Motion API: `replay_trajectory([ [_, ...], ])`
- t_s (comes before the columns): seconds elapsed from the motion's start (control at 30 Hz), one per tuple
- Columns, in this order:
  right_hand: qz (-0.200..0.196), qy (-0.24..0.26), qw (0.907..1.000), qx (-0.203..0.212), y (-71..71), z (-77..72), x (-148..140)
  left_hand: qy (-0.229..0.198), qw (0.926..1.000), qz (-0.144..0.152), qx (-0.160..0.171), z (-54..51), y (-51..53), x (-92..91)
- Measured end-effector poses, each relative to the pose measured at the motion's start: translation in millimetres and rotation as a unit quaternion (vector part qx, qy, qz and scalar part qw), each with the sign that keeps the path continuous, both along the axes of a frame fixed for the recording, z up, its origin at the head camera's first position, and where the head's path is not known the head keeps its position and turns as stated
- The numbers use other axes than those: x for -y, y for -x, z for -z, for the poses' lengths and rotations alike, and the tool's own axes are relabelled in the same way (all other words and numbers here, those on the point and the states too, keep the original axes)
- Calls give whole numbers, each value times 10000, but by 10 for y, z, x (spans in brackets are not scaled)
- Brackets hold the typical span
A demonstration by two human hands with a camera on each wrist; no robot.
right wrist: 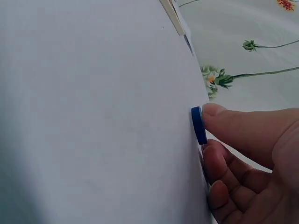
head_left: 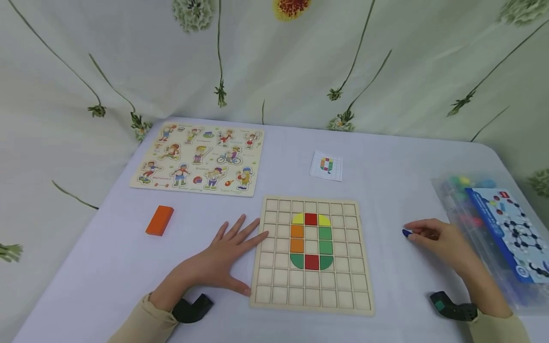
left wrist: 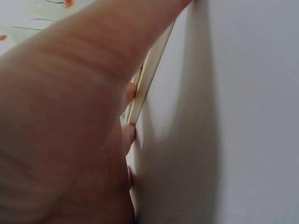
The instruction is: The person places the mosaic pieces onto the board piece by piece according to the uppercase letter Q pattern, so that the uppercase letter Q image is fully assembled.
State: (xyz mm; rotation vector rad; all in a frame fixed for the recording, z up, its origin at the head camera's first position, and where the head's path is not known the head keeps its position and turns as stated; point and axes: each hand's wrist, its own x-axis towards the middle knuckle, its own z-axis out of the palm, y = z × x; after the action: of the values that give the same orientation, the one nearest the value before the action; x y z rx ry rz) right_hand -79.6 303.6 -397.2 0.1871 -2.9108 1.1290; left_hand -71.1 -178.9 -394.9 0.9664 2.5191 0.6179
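A square wooden grid board (head_left: 330, 282) lies on the white table, with red, yellow, orange and green tiles set in an upright rounded ring and bare cells inside it. My left hand (head_left: 220, 261) is spread, fingers straight, its fingertips and thumb at the board's left edge. In the left wrist view, fingertips touch the pale board edge (left wrist: 150, 70). Right of the board, my right hand (head_left: 446, 242) pinches a small blue tile (right wrist: 198, 125) between thumb and fingers, just over the table. A card (head_left: 337, 172) behind the board shows a similar ring with a blue part at its lower right.
At the back left lies a picture puzzle board (head_left: 188, 157) with sports figures. An orange block (head_left: 159, 220) rests left of my left hand. On the right, a clear plastic case (head_left: 446, 190) carries a blue molecule-model booklet (head_left: 497, 228). A flowered cloth (head_left: 266, 57) hangs behind the table.
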Motion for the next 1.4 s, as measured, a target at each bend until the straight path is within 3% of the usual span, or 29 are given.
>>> replay_trajectory([
  [0.23, 13, -301, 9991, -314, -50, 51, 62, 24, 10000, 3, 8, 41, -30, 8],
  [0.5, 91, -392, 9983, -421, -20, -6, 149, -34, 10000, -10, -37, -7, -12, 2],
  [0.57, 145, -262, 9982, -515, -22, -15, 184, 7, 10000, -1, -21, -15, -8, 0],
  [0.67, -19, 668, 9968, -439, -34, -9, 266, 33, 10000, -18, 25, -22, -11, -4],
  [0.73, -304, 1509, 9878, -219, -39, 5, 346, 37, 10000, -23, 55, -22, -13, -5],
  [0.83, -891, 2640, 9601, 249, -38, 22, 490, 43, 10000, -21, 48, -22, -9, -8],
  [0.93, -1465, 3183, 9350, 539, -59, 30, 642, 55, 10000, -3, -6, -17, -10, -4],
  [1.03, -1905, 3431, 9170, 720, -94, 25, 767, 55, 10000, 13, -41, -14, -7, -4],
  [1.13, -2191, 3462, 9070, 970, -126, 21, 876, 48, 10000, 26, -29, -14, -7, -4],
  [1.3, -2312, 3516, 8954, 1457, -180, 20, 1035, 51, 10000, 18, -23, -11, -5, -3],
  [1.4, -2431, 3424, 8936, 1585, -220, 29, 1115, 77, 10000, 16, -28, -9, -3, -4],
])
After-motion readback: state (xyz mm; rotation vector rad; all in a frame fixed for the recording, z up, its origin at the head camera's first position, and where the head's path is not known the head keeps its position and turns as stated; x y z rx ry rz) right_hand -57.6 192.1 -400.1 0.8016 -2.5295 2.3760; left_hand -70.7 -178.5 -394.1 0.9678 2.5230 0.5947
